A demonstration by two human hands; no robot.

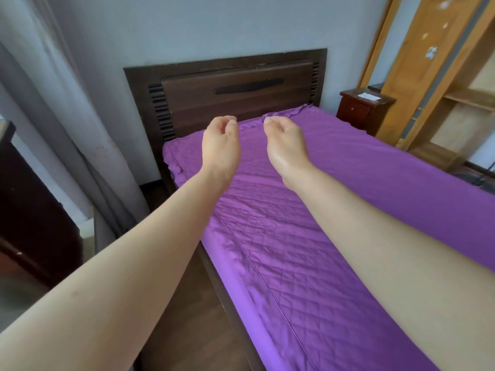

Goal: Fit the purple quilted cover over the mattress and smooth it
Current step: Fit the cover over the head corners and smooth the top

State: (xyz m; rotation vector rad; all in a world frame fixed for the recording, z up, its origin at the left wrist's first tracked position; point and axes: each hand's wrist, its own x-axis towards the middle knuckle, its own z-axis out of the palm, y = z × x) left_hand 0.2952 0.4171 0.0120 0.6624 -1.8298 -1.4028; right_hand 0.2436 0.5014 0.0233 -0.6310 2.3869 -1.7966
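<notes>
The purple quilted cover (pixel 334 199) lies spread over the mattress, with wrinkles along its left side and a rumpled edge by the headboard. Both my arms reach out above the bed toward the headboard. My left hand (pixel 221 145) hovers over the cover's upper left part, fingers loosely curled, holding nothing. My right hand (pixel 286 145) floats beside it, also loosely curled and empty. Neither hand touches the fabric.
A dark wooden headboard (pixel 227 89) stands against the wall. A grey curtain (pixel 53 116) hangs at the left, dark furniture (pixel 29 210) below it. A reddish nightstand (pixel 361 108) and a light wooden shelf unit (pixel 442 76) stand at the right. Wooden floor (pixel 187 330) runs along the bed's left side.
</notes>
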